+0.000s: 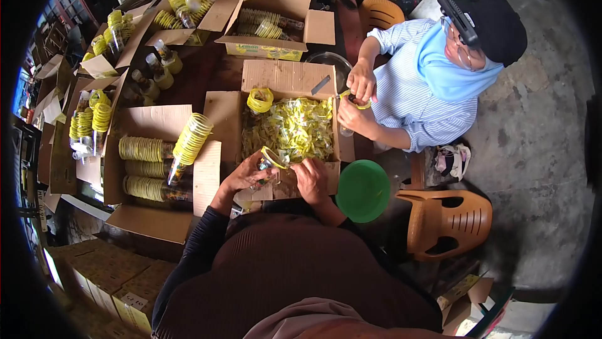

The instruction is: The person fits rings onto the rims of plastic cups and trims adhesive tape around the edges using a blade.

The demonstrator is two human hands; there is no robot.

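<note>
My left hand (246, 174) holds a yellow-rimmed item (273, 158) over the near edge of an open cardboard box. Close to its right side, my right hand (311, 179) has its fingers bent together; whether they pinch anything is too small to tell. Beneath and beyond both hands, the box holds a heap of yellow and whitish wrapper pieces (295, 127). A roll of yellow rings (259, 100) rests at the heap's far left corner.
Left is a box with stacked yellow-ringed rolls (145, 168). A lemon-printed box (263, 49) stands behind. Right are a green basin (363, 191), an orange chair (448, 223) and a co-worker (426, 82) whose hands hold a similar yellow-rimmed item.
</note>
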